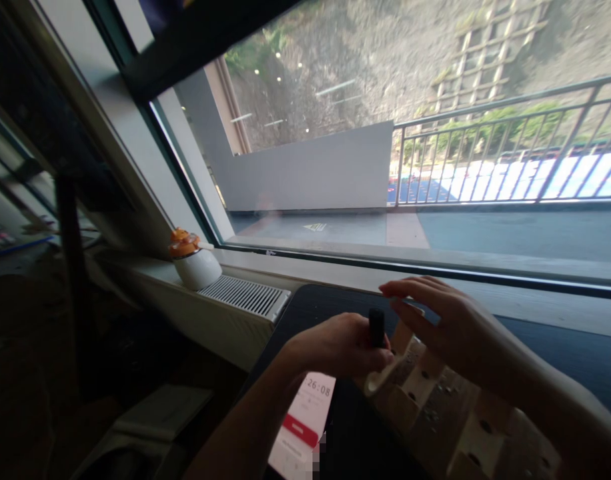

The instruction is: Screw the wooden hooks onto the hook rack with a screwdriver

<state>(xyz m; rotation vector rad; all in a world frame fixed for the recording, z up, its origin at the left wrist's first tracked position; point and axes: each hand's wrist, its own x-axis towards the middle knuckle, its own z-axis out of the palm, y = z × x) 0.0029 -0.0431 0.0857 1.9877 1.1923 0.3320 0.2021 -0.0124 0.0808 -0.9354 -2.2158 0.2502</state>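
My left hand (338, 343) is closed around a short black handle (377, 325) that points upward; the part below the fist is hidden. To its right, my right hand (435, 310) hovers with its fingers stretched out and the thumb apart from them. Beneath both hands lies a pale wooden piece (415, 390) with raised blocks and round holes. Several small metal bits (438, 397), perhaps screws, are scattered on its surface. My right forearm covers part of this wooden piece.
A phone (305, 413) with a lit screen lies on the dark table (320, 300) under my left wrist. On the sill by the window stands a white jar with an orange lid (198, 263), beside a slotted vent (245, 297). Window glass rises beyond the table.
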